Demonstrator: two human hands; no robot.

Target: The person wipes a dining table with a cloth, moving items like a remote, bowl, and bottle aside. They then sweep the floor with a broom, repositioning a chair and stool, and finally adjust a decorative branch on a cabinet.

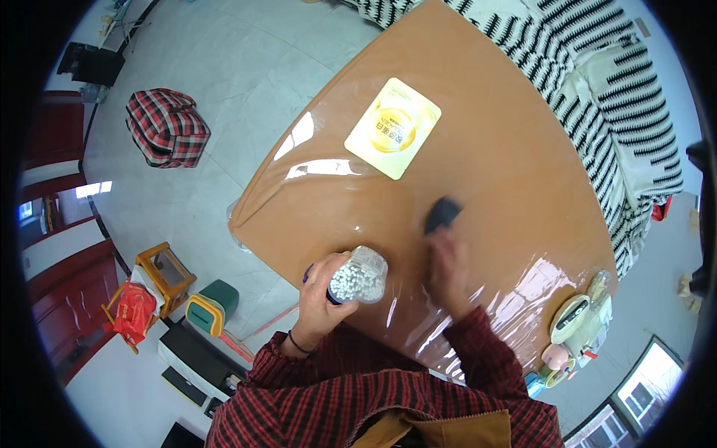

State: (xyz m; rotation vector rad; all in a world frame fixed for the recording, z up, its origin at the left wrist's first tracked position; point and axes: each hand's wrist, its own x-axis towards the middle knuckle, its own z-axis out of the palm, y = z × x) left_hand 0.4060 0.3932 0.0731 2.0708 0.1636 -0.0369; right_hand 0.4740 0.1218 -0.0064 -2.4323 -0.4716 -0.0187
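Note:
My left hand (322,297) grips a clear plastic container of cotton swabs (357,278), tilted over the near part of the table. A dark blue band or lid shows at its lower left, partly hidden by my fingers. My right hand (448,269) is blurred above the table, its fingertips at a dark rounded object (442,214); whether they grip it cannot be told. Farther off, a yellow and white sheet-mask packet (393,129) bearing writing lies flat on the brown table cover (493,134).
Several small items, among them an oval pale dish (570,318) and a pink object (555,357), stand at the table's right corner. A striped sofa (627,112) borders the far right side. A plaid bag (169,129) and a green bin (215,305) stand on the floor at left.

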